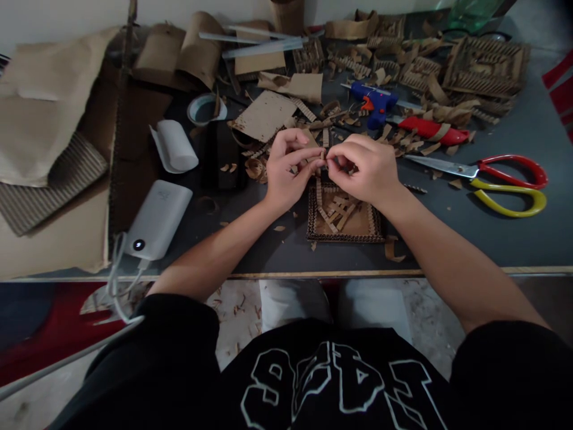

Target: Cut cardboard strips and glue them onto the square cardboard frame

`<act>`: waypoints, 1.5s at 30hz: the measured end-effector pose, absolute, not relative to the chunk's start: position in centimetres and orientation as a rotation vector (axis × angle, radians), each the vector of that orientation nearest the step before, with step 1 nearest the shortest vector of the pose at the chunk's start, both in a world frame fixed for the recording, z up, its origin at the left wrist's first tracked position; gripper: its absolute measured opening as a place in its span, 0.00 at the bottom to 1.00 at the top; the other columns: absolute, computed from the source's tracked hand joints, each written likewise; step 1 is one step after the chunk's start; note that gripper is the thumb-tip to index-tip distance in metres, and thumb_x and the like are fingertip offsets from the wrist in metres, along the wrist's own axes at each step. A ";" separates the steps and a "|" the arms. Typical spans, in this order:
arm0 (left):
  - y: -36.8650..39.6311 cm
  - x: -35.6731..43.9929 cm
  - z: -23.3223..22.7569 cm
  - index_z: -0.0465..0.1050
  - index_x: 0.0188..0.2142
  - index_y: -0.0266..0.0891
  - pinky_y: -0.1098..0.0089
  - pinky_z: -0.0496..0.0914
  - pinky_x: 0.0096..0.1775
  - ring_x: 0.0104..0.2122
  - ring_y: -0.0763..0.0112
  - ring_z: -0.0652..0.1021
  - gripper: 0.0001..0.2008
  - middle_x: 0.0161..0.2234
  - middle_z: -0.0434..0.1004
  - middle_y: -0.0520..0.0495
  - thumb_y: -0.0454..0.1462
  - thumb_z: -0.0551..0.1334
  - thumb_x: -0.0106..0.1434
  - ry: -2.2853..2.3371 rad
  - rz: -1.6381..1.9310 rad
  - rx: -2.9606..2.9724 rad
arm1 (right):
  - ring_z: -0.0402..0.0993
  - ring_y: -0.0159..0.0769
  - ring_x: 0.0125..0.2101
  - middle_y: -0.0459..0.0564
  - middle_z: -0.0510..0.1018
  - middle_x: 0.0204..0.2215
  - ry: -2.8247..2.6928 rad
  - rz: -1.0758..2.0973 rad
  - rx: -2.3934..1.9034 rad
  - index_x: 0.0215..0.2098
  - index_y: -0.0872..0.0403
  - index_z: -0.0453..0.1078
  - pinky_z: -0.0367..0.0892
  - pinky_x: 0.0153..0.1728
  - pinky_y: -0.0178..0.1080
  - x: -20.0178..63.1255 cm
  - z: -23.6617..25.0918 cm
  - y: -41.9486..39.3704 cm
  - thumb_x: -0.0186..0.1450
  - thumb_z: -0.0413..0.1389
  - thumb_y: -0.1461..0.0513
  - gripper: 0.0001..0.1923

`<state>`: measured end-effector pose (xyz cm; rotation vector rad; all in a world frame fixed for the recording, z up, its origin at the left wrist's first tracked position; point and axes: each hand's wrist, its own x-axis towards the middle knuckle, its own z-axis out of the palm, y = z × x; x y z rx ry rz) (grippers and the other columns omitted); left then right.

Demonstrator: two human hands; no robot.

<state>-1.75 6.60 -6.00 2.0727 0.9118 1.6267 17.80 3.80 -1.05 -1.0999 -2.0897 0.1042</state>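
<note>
Just beyond the frame (344, 237), left hand (289, 170) and right hand (364, 167) seemingly pinch one small strip (323, 154); the frame's walls look built, the loose strips (342, 213) inside unfixed.

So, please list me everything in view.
plain table: one, dark grey, centre
square cardboard tray: one, brown, front centre
thin cardboard strips: several, brown, in tray
small cardboard piece: one, brown, beyond tray
metal scissors: one, red and yellow, right
plastic glue gun: one, blue, right
slim cutter: one, red, right
translucent plastic sticks: several, whitish, back
rectangular power bank: one, white, left
thin cable: one, white, left
curled paper: one, white, left
round object: one, white, left
cardboard sheets: several, brown, left
curved cardboard pieces: two, brown, back left
square ridged panels: several, brown, back right
cardboard scraps: uncountable, brown, scattered
translucent object: one, green, back right
printed shirt: one, black, bottom
left hand: one, bare, centre
right hand: one, bare, centre
</note>
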 end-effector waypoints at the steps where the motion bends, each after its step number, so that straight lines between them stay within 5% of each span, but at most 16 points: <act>1: 6.6 -1.8 -6.0 0.83 0.44 0.49 0.71 0.74 0.32 0.41 0.70 0.78 0.23 0.47 0.74 0.45 0.60 0.65 0.61 0.908 1.624 2.085 | 0.76 0.39 0.32 0.50 0.78 0.29 -2.082 0.133 -1.102 0.37 0.51 0.76 0.72 0.36 0.42 17.8 -1.0 3.8 0.68 0.56 0.58 0.07; 16: 6.7 -1.7 -6.0 0.82 0.46 0.48 0.73 0.75 0.33 0.41 0.71 0.78 0.16 0.46 0.72 0.45 0.52 0.65 0.67 0.848 1.685 2.204 | 0.68 0.29 0.24 0.44 0.72 0.23 -1.824 0.550 -0.960 0.28 0.53 0.71 0.66 0.28 0.36 17.1 -0.7 4.1 0.62 0.60 0.65 0.04; 24: 6.8 -1.9 -6.3 0.81 0.47 0.48 0.71 0.76 0.35 0.43 0.69 0.78 0.18 0.48 0.72 0.44 0.53 0.64 0.67 0.843 1.653 2.202 | 0.63 0.27 0.22 0.43 0.69 0.22 -1.733 0.710 -0.959 0.29 0.53 0.70 0.61 0.23 0.34 17.1 -1.2 4.4 0.65 0.61 0.58 0.09; 34: 6.5 -1.4 -5.5 0.81 0.46 0.46 0.76 0.72 0.29 0.38 0.74 0.77 0.10 0.43 0.70 0.46 0.44 0.67 0.68 0.812 1.780 2.234 | 0.63 0.30 0.24 0.43 0.66 0.23 -1.799 0.737 -0.939 0.31 0.51 0.66 0.64 0.25 0.36 17.2 -1.7 4.9 0.70 0.58 0.54 0.12; 45: 6.9 -2.1 -6.3 0.78 0.48 0.46 0.73 0.75 0.33 0.43 0.71 0.77 0.17 0.45 0.71 0.46 0.52 0.62 0.69 0.929 1.734 2.267 | 0.73 0.32 0.27 0.48 0.78 0.34 -1.964 0.393 -0.957 0.44 0.51 0.77 0.73 0.30 0.39 17.8 -0.6 3.9 0.70 0.57 0.54 0.11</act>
